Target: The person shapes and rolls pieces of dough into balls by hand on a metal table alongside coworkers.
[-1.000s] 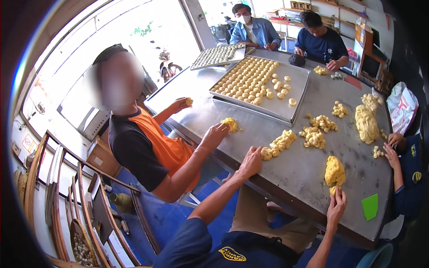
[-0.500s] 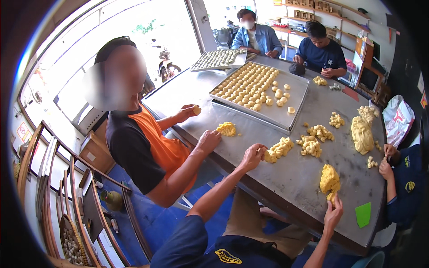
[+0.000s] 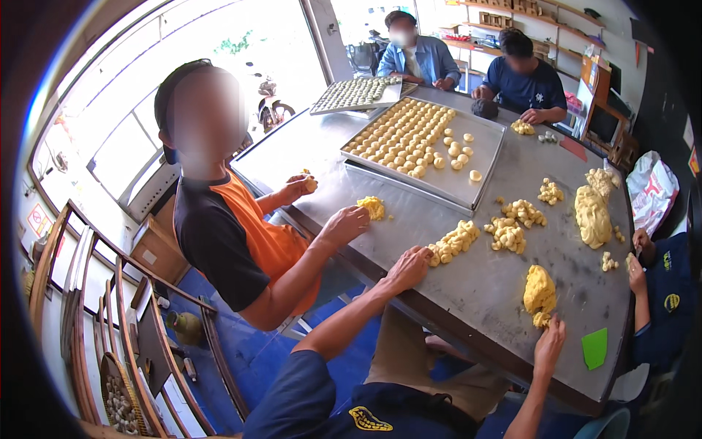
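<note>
At the near edge of the steel table [image 3: 578,285], my left hand [image 3: 409,269] is low beside a row of pale dough pieces [image 3: 458,241]. Its fingers are curled together at the row's left end; whatever they pinch is hidden. Farther right, my right hand [image 3: 550,345] reaches a lump of brighter yellow, crumbly filling [image 3: 540,289]. Thumb and fingertips close on the small loose clump at the lump's near end. Two more heaps of dough pieces [image 3: 507,234] lie beyond the row.
A large tray [image 3: 484,143] of round dough balls stands beyond, with a second tray [image 3: 351,96] behind. A person in orange [image 3: 256,227] works at my left, another [image 3: 665,307] at far right. A big dough mass [image 3: 591,217] and green sheet [image 3: 594,348] lie right.
My left hand has lowered toward the table and slightly left. My right hand has shifted slightly right at the filling. The person in orange has moved the near hand a little right.
</note>
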### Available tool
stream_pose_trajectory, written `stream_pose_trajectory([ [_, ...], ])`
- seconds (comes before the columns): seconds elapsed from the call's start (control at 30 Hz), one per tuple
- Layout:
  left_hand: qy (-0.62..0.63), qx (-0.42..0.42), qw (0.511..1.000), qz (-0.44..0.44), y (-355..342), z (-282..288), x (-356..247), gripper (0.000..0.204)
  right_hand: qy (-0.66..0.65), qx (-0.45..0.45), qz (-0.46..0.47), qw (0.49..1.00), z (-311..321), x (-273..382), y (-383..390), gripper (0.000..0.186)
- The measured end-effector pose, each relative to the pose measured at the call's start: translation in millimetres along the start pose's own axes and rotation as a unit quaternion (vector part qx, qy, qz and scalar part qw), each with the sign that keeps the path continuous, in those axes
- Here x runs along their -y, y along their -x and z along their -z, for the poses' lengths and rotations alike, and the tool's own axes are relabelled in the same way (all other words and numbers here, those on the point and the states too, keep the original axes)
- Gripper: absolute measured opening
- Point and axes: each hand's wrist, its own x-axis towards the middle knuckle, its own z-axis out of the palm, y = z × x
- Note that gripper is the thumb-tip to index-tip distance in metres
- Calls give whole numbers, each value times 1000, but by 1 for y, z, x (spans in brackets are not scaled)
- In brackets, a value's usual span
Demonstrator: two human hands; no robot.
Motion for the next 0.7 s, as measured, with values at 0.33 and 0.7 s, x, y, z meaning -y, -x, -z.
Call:
stream_pose_trajectory([
  [0.33, 104, 176, 979, -2, 0, -5, -87, 36, -107, 75, -94, 987, 20, 15, -16, 36],
  [0.7, 145, 83, 983, 77, -2, -55, -85, 26, -62, -5, -37, 997, 7, 8, 15, 45],
])
